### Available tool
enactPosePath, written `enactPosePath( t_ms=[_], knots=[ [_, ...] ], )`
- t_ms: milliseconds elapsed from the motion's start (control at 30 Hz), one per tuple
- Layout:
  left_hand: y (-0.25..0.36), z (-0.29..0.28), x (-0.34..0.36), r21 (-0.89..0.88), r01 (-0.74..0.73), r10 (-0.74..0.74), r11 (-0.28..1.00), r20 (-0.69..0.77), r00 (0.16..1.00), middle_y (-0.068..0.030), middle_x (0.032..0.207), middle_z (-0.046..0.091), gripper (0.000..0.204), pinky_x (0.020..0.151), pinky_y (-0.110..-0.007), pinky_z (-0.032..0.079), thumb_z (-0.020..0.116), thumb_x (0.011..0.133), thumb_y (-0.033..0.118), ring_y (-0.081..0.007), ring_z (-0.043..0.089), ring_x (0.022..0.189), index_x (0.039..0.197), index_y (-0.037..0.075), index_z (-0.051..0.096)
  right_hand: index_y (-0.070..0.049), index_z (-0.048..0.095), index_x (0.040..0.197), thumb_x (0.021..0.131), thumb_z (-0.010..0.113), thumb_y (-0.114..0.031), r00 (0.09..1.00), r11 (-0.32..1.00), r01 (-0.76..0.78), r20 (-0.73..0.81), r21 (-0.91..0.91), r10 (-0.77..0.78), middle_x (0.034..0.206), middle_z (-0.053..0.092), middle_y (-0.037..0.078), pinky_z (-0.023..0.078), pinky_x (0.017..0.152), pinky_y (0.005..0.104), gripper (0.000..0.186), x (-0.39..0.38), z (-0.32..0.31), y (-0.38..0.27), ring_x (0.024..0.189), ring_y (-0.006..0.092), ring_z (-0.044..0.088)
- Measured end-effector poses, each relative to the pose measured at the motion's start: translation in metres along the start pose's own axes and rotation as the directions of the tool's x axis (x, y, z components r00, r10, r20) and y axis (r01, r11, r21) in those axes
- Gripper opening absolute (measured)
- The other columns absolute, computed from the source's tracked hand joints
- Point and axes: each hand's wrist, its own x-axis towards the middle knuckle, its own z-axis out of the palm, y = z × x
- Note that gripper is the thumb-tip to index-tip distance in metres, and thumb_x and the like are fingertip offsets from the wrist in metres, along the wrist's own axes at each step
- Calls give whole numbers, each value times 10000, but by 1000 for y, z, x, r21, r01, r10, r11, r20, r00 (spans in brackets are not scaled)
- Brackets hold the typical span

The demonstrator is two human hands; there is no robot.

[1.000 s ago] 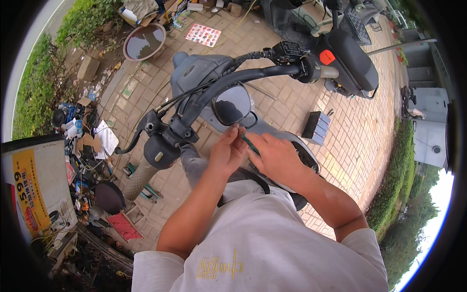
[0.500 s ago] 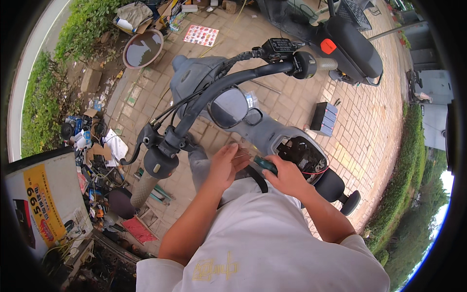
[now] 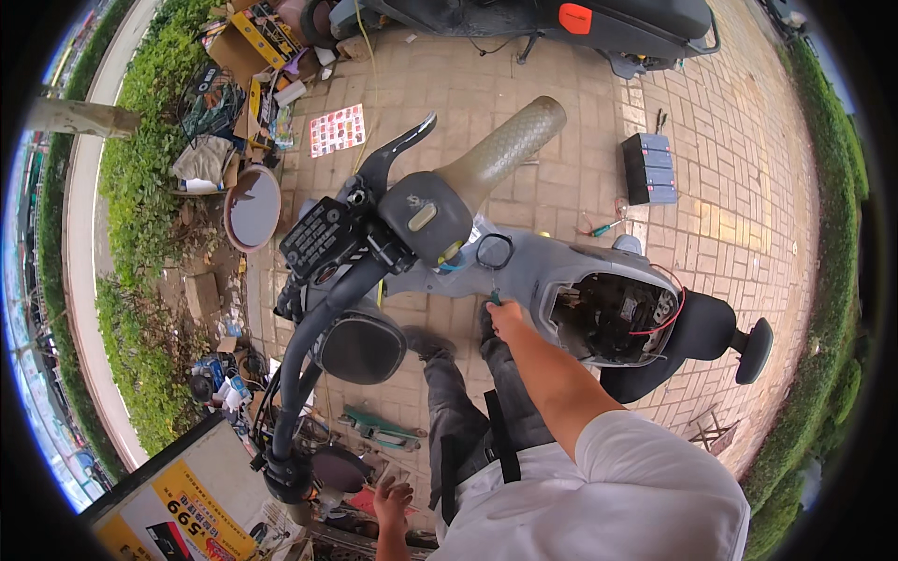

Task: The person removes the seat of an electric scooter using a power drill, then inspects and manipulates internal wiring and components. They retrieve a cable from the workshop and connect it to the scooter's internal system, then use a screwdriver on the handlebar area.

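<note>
My right hand [image 3: 506, 319] is closed around a green-handled screwdriver [image 3: 495, 296], mostly hidden by the fingers, beside the grey body of an electric scooter [image 3: 524, 252]. The shaft and tip are too small to make out. Low in the view, my left hand [image 3: 393, 502] hangs by the front wheel side with its fingers apart, holding nothing. To the right of my right hand, the scooter's seat compartment [image 3: 613, 318] is uncovered, with dark parts inside and a red wire [image 3: 683, 304] looping over its rim. The handlebar grip [image 3: 510, 145] rises across the middle.
A dark battery block [image 3: 650, 168] stands on the paving, with another green-handled screwdriver [image 3: 603, 228] near it. A second scooter [image 3: 617, 19] is parked at the far side. A water basin [image 3: 253, 208] and cluttered boxes [image 3: 257, 47] lie left; a signboard [image 3: 178, 505] stands lower left.
My hands have separated: the left dropped down and left, while the right reached forward with the screwdriver to the scooter's body. The view has shifted, and the handlebar appears closer.
</note>
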Motion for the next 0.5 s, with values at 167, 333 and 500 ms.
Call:
enactPosePath(
  t_ms=[167, 333, 500],
  knots=[
    [-89, -87, 17, 146, -8, 7, 989, 6, 1000, -90, 984, 636, 266, 653, -321, 501, 576, 883, 190, -206, 630, 791, 1100, 36, 580, 43, 558, 833, 834, 644, -175, 997, 977, -62, -37, 204, 71, 655, 577, 122, 436, 394, 367, 235, 91, 32, -6, 490, 213, 545],
    [-38, -58, -7, 258, 50, -53, 965, 5, 999, -31, 1029, 624, 287, 597, -221, 452, 581, 894, 127, -106, 602, 822, 1176, 78, 555, 42, 558, 857, 820, 671, -178, 989, 944, -52, -115, 325, 94, 728, 602, 145, 452, 392, 369, 250, 139, 55, -24, 521, 222, 578],
    [-4, -33, -16, 284, 60, -46, 957, -55, 997, -31, 986, 624, 281, 611, -222, 452, 582, 896, 138, -104, 599, 822, 1167, 70, 557, 16, 555, 975, 807, 684, -177, 981, 986, 42, -193, 163, -9, 756, 577, 118, 452, 424, 370, 286, 188, 75, -7, 545, 218, 557]
  ],
)
